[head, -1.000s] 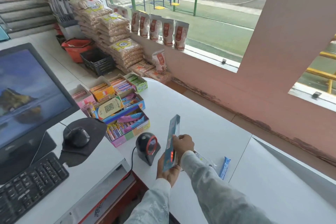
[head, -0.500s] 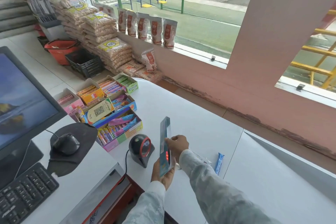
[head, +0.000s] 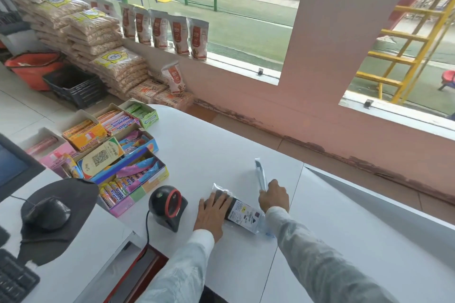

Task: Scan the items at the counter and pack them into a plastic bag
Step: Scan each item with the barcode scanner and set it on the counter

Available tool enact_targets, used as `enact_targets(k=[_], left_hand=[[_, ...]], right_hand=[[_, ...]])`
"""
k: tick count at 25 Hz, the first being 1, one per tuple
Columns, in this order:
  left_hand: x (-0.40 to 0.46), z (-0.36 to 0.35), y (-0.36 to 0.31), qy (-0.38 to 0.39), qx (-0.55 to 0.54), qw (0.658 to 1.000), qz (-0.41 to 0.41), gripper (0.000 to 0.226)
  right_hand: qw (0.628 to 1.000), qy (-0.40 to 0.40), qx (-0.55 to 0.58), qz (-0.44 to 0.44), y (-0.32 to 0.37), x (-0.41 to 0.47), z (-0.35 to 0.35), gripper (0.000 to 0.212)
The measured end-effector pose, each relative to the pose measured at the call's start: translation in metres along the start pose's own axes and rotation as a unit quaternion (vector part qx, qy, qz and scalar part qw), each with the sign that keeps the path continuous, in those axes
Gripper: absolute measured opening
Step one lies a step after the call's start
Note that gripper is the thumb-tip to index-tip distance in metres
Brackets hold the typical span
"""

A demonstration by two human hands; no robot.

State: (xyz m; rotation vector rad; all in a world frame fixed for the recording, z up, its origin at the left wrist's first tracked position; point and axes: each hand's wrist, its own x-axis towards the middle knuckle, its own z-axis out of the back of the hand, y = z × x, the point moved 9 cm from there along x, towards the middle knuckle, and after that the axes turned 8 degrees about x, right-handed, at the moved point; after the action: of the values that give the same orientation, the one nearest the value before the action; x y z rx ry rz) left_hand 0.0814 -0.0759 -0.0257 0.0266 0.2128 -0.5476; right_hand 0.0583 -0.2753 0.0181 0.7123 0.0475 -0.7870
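On the white counter lies a dark packet in clear wrapping, flat, with a white printed label facing up and a crimped clear end pointing toward the far edge. It sits near the counter's front edge, just right of the black barcode scanner with its red ring. The left hand lies on the packet's left end, fingers spread and flat, pressing rather than gripping. The right hand is closed around the lower end of a slim flat pack, which stands on edge and leans toward the far side, just beyond the dark packet; whether the two packs touch I cannot tell. A bit of blue wrapper shows beside the right sleeve.

To the left, open sweet boxes crowd the counter's left edge, reaching close to the scanner. A mouse on its dark pad sits on the lower desk at the left. The far half of the counter up to its rounded corner is bare, and so is the panel to the right of the seam, out to the raised right-hand edge.
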Motion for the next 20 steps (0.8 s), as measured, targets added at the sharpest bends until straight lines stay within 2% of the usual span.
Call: enact_targets(k=[3, 6, 9, 12, 15, 16, 18, 20], left_hand=[[0.013, -0.002, -0.001, 0.000, 0.083, 0.996, -0.038, 0.088], [0.016, -0.002, 0.001, -0.014, 0.128, 0.992, -0.015, 0.070], [0.009, 0.018, 0.014, -0.060, 0.095, 0.991, 0.079, 0.047], [0.003, 0.038, 0.032, -0.070, 0.030, 0.983, 0.165, 0.028], [0.002, 0.056, 0.040, -0.097, -0.042, 0.972, 0.211, 0.015], [0.000, 0.064, 0.039, -0.113, -0.076, 0.965, 0.222, 0.014], [-0.009, 0.077, 0.032, -0.148, -0.136, 0.955, 0.218, 0.015], [-0.032, 0.086, 0.023, -0.198, -0.174, 0.942, 0.206, 0.017]], right_hand=[[1.000, 0.016, -0.014, 0.014, -0.006, -0.004, -0.012, 0.027], [1.000, 0.018, -0.018, 0.018, -0.005, -0.002, -0.016, 0.031], [1.000, 0.023, 0.014, -0.003, -0.011, -0.001, -0.016, 0.034], [0.999, 0.032, 0.037, -0.022, -0.018, -0.002, -0.020, 0.036], [0.997, 0.020, 0.066, 0.015, 0.003, -0.006, -0.022, 0.047], [0.995, 0.036, 0.087, 0.036, 0.018, -0.010, -0.026, 0.056], [0.972, 0.137, 0.184, 0.044, 0.046, -0.024, -0.048, 0.077], [0.911, 0.268, 0.315, -0.018, 0.061, -0.042, -0.076, 0.094]])
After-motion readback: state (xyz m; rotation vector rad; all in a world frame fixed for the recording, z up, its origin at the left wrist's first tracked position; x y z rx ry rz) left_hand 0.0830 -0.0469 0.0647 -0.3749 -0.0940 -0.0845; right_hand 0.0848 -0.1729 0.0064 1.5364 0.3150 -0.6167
